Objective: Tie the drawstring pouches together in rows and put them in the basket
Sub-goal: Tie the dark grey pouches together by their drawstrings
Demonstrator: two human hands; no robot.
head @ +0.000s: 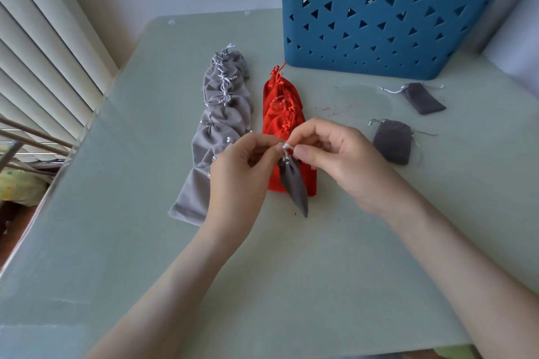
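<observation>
Your left hand [242, 172] and right hand [329, 154] meet at the cord [287, 146] of the dark pouch [294, 183], each pinching it between thumb and forefinger. The pouch hangs from that pinch over the table [291, 271], in front of the red row [280, 105] — mouth up, long axis near vertical, bottom swung slightly right. Hold the cord taut with both pinches close together, so the knot cinches right at the mouth — then reach for a loose pouch [392, 141].
</observation>
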